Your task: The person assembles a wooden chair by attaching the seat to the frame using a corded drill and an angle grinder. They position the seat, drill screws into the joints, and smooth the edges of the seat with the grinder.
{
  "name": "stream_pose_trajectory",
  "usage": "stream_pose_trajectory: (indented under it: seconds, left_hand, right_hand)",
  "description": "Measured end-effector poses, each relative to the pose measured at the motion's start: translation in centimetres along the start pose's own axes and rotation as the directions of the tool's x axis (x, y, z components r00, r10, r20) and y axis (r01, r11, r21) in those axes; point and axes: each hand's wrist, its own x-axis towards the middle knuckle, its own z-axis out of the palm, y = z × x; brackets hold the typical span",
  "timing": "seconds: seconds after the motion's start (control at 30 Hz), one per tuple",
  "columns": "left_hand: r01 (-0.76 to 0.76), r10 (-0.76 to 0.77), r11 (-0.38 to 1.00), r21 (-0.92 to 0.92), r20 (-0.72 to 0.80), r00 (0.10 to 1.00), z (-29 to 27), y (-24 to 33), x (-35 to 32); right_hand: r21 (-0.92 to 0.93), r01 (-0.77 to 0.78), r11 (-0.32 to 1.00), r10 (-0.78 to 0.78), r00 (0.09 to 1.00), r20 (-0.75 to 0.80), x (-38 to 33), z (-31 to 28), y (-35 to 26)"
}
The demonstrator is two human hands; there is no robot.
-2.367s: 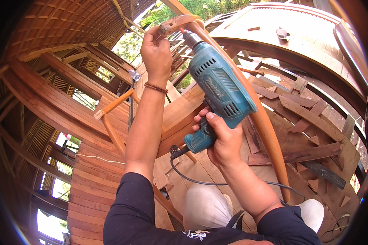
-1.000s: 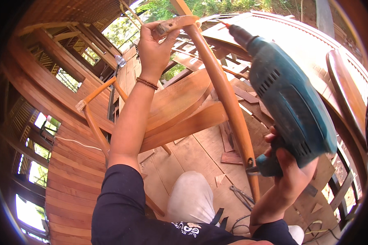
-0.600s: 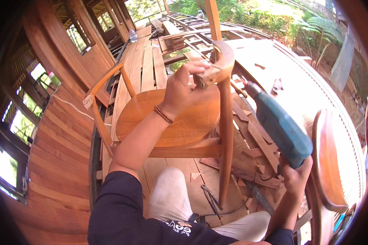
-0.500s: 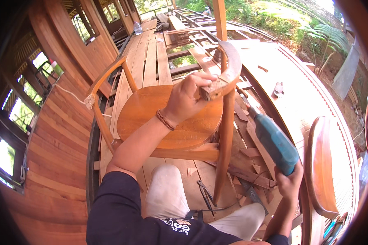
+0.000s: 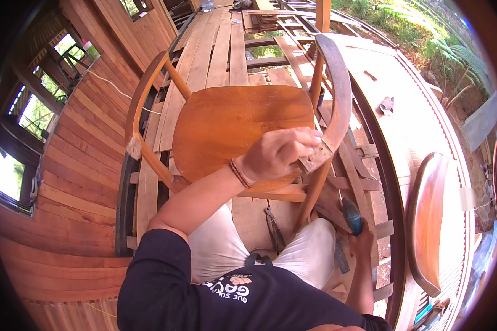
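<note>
In front of me stands a wooden armchair frame with a broad, rounded seat. My left hand, with a beaded bracelet at its wrist, crosses over the seat. Its curled fingers grip the cut end of the right armrest, where small holes show in a flat face. The left armrest ends in a rough, pale face. Low on the right, my right hand is closed around a teal power tool. The tool points away from me, and its tip is hard to make out.
A pair of pliers lies on the boards between my legs. Wood offcuts litter the floor right of the chair. A curved wooden panel leans at the right. Open joists lie beyond the chair; a plank wall stands left.
My right hand has lowered the power tool away from the armrest, toward my right knee. My left hand stays at the armrest end. The whole view has tilted downward.
</note>
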Motion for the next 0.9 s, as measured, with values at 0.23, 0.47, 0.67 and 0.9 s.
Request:
stream_pose_trajectory:
  seconds: [0.23, 0.47, 0.67, 0.9]
  left_hand:
    - [0.095, -0.096, 0.995, -0.017, -0.112, 0.989, 2.6, 1.7, 1.1]
    - [0.153, -0.153, 0.988, -0.014, -0.072, 0.986, 2.3, 2.1, 0.4]
    - [0.308, -0.302, 0.946, -0.099, 0.065, 0.951, 0.5, 4.9, 1.1]
    - [0.66, -0.673, 0.674, -0.333, 0.093, 0.734, 0.8, 7.3, 2.7]
  right_hand:
    - [-0.208, -0.048, 0.977, 0.054, 0.998, 0.026, -2.9, 5.2, 8.9]
    - [-0.284, 0.001, 0.959, 0.01, 0.999, 0.036, -6.2, 8.6, 12.1]
    - [-0.336, 0.069, 0.939, -0.021, 0.989, 0.145, -8.1, 11.1, 17.2]
    - [-0.429, 0.089, 0.899, -0.006, 0.982, 0.19, -10.4, 13.9, 20.0]
